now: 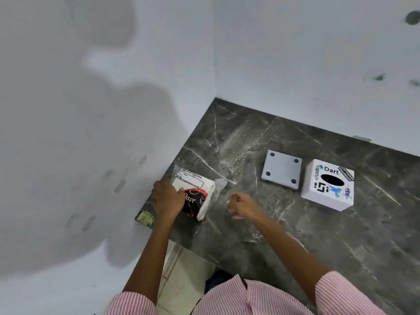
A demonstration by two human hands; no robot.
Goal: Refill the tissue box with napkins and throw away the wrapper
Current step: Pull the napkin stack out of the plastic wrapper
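Head view shows us the napkin pack [195, 196] at the counter's [295, 235] nine o'clock edge, still in its clear wrapper [219, 186]. Our left hand [168, 198] presses down on its left side, fingers curled over the top. Our right hand [242, 205] hovers just beside it at three o'clock, loosely curled and holding nothing. Farther toward three o'clock sit a grey base plate [281, 169] and the white tissue box [327, 185], well apart from both hands.
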